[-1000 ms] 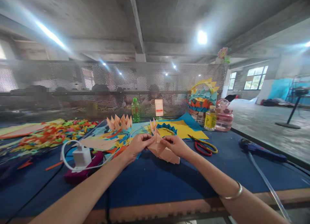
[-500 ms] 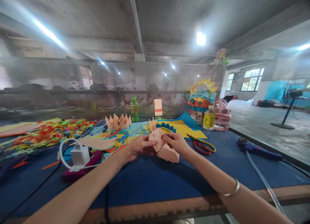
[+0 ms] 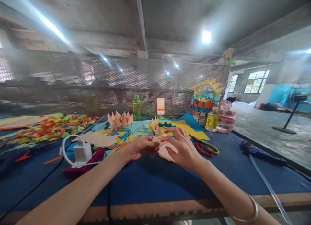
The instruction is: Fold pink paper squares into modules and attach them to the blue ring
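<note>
In the head view my left hand point(image 3: 140, 148) pinches a small folded piece of peach paper point(image 3: 156, 139) between thumb and fingers. My right hand point(image 3: 186, 149) reaches over from the other side, its fingers stretched and apart, fingertips at the edge of that piece; exact contact is hard to see. Beneath, partly covered by the right hand, lies more peach paper point(image 3: 166, 151) on the blue table mat. Just behind the hands stands a pointed peach paper strip point(image 3: 155, 127), near a dark teal zigzag paper band point(image 3: 167, 124).
A peach paper crown point(image 3: 120, 119) and a green bottle point(image 3: 137, 109) stand behind. Paper scraps point(image 3: 58, 127) cover the left side, near a white charger point(image 3: 82, 153). Red-and-yellow-handled scissors point(image 3: 205, 149), a yellow-labelled bottle point(image 3: 212, 120), a pink jug point(image 3: 225, 119) and a glue gun point(image 3: 264, 154) lie right.
My right hand has gone from pinching the peach paper to fingers spread over it. The paper piece now looks smaller and folded, lower in my left hand. The view has shifted slightly.
</note>
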### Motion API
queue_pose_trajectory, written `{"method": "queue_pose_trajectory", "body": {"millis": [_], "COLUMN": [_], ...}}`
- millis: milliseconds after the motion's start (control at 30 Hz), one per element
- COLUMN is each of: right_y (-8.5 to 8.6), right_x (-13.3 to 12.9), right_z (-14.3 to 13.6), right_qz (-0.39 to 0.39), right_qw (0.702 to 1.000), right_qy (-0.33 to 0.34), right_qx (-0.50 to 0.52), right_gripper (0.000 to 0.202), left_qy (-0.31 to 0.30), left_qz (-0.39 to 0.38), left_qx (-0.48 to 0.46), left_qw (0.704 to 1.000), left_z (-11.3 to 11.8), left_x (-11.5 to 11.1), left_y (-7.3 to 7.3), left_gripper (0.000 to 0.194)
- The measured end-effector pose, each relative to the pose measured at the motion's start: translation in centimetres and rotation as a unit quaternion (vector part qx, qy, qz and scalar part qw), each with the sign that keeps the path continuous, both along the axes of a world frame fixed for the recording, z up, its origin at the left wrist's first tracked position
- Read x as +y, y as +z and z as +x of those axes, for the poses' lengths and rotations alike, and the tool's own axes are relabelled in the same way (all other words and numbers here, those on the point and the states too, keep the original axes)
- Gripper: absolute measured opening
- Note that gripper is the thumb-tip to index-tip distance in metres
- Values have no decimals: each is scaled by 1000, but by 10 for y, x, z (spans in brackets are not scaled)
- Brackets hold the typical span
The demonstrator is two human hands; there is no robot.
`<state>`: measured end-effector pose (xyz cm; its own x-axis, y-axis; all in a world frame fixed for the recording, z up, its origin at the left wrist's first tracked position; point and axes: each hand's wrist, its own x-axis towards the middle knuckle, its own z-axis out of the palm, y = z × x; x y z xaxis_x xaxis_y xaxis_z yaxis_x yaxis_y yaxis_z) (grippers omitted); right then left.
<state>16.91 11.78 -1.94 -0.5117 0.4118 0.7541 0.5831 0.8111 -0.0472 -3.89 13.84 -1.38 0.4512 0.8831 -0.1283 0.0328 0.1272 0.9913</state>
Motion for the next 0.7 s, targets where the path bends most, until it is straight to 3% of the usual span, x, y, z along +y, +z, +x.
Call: {"method": "queue_pose_trajectory", "body": {"millis": [67, 167, 267, 333, 367, 400, 500, 567, 700], "right_y": [0, -1, -6, -13, -17, -21, -31, -33, -32], "right_x": [-1, -5, -18, -30, -36, -42, -58, -67, -73], "right_z": [3, 7, 11, 15, 16, 18, 22, 23, 25], "right_qz": [59, 121, 128, 102, 84, 66, 19, -35, -115], "right_qw": [998, 991, 986, 987, 988, 989, 995, 996, 991], "right_qy": [-8, -5, -13, -14, -14, -11, 8, 15, 39], "right_qx": [-22, -63, -104, -123, -131, -133, -93, -83, -60], "right_gripper": [18, 12, 9, 11, 11, 10, 12, 12, 11], "left_qy": [-14, -10, 47, 100, 119, 99, -56, -119, -176], "left_qz": [-3, 12, 67, 157, 282, 381, 563, 592, 610], "left_qx": [11, 39, 67, 97, 159, 217, 254, 261, 247], "left_qw": [1000, 999, 994, 978, 939, 893, 785, 753, 732], "left_z": [2, 4, 2, -1, -3, -5, -9, -10, -8], "left_x": [-2, -1, -2, -9, -15, -22, -46, -58, -67], "left_y": [2, 3, 3, 2, 0, -3, -13, -20, -26], "left_gripper": [36, 38, 37, 31, 20, 11, 21, 21, 20]}}
